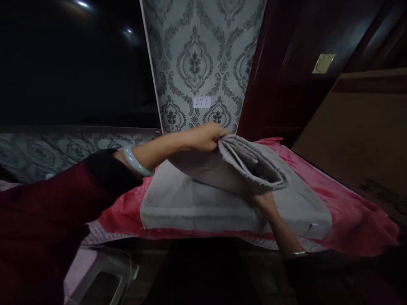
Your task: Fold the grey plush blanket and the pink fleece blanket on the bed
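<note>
Here, the left hand (207, 137) grips the edge of a folded grey cloth (219, 171), which sits just below and to the right of it. Under that bundle is the right hand (264, 204); the cloth hides its fingers, so I cannot tell whether they close. Beneath both hands, a flat grey piece (193, 207) covers a red-pink cloth (346, 207). A cardboard box (356, 135) limits the space right of the right hand; a dark screen (73, 63) stands beyond the left hand, leftward.

Folded cloth (210, 169): matt, w/ rough fuzzy edges. Pink cover (345, 203): plush-type fab. Dk red panel (286, 72): glossy. Scrn (76, 72): glossy. Box (356, 135): matt cardbd. Bangle (135, 162): smooth, polished.
</note>
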A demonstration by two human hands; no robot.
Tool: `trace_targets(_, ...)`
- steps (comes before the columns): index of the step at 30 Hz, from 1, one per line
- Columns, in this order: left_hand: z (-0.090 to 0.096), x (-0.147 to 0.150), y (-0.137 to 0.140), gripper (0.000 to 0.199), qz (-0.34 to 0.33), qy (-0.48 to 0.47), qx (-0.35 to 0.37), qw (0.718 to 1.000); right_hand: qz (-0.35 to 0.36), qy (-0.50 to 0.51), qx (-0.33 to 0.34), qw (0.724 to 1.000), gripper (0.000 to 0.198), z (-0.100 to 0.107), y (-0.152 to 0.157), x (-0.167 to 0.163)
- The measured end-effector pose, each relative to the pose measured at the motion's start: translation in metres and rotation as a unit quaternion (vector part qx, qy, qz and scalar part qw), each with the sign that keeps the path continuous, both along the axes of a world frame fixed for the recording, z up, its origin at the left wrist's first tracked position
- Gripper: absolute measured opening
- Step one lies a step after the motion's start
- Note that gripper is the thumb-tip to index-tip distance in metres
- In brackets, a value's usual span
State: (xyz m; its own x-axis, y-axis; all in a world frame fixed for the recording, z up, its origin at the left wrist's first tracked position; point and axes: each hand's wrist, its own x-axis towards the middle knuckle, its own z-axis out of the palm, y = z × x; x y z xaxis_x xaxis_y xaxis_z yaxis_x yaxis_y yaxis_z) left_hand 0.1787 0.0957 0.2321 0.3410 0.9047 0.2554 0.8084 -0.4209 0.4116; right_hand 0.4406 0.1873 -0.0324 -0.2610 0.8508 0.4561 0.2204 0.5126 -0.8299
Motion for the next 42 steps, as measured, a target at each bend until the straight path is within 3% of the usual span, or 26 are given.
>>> trace_targets(3, 0.040, -0.018, 0.021, 0.025, 0.038, -0.018, -0.029, 0.999, 0.023, 0.079, -0.113, 0.990, 0.052, 0.025, -0.013, -0.004)
trace_targets(6, 0.071, -0.050, 0.052, 0.028, 0.100, -0.011, -0.045, 0.994, 0.054, 0.131, -0.208, 0.968, 0.049, 0.040, -0.032, -0.013)
trace_targets(9, 0.074, -0.084, 0.100, 0.044, 0.117, 0.049, -0.032, 0.991, 0.074, 0.156, -0.279, 0.945, 0.049, 0.046, -0.037, -0.032)
trace_targets(12, 0.033, -0.101, 0.143, 0.024, 0.126, 0.149, 0.025, 0.980, 0.087, 0.164, -0.350, 0.918, 0.046, 0.039, -0.020, -0.054)
trace_targets(15, -0.043, -0.098, 0.155, 0.037, 0.206, 0.189, 0.086, 0.956, 0.065, 0.140, -0.396, 0.905, 0.034, 0.016, 0.005, -0.067)
trace_targets(17, -0.104, -0.092, 0.141, 0.052, 0.209, 0.216, -0.022, 0.953, 0.062, 0.133, -0.399, 0.905, 0.030, -0.002, 0.017, -0.068)
trace_targets(19, -0.162, -0.089, 0.117, 0.053, 0.192, 0.220, -0.080, 0.953, 0.076, 0.140, -0.393, 0.906, 0.032, -0.018, 0.024, -0.065)
trace_targets(21, -0.209, -0.090, 0.094, 0.056, 0.194, 0.217, -0.099, 0.952, 0.077, 0.145, -0.387, 0.907, 0.033, -0.027, 0.028, -0.062)
trace_targets(23, -0.238, -0.095, 0.080, 0.057, 0.207, 0.193, -0.071, 0.956, 0.063, 0.134, -0.379, 0.914, 0.033, -0.031, 0.029, -0.062)
trace_targets(26, -0.250, -0.101, 0.079, 0.058, 0.208, 0.173, -0.069, 0.960, 0.044, 0.112, -0.348, 0.930, 0.036, -0.031, 0.030, -0.065)
trace_targets(30, -0.242, -0.108, 0.078, 0.062, 0.180, 0.155, -0.118, 0.964, 0.036, 0.118, -0.346, 0.930, 0.042, -0.029, 0.028, -0.067)
trace_targets(34, -0.250, -0.122, 0.039, 0.060, 0.200, 0.093, -0.103, 0.970, 0.002, 0.133, -0.354, 0.926, 0.038, -0.029, 0.024, -0.064)
trace_targets(37, -0.267, -0.131, -0.004, 0.055, 0.255, -0.041, -0.064, 0.964, -0.007, 0.141, -0.352, 0.926, 0.044, -0.031, 0.018, -0.059)
trace_targets(39, -0.278, -0.132, -0.029, 0.054, 0.295, -0.181, -0.038, 0.937, -0.004, 0.144, -0.345, 0.928, 0.053, -0.033, 0.014, -0.055)
trace_targets(42, -0.285, -0.127, -0.054, 0.062, 0.327, -0.410, -0.029, 0.851, 0.011, 0.139, -0.323, 0.936, 0.061, -0.036, 0.009, -0.049)
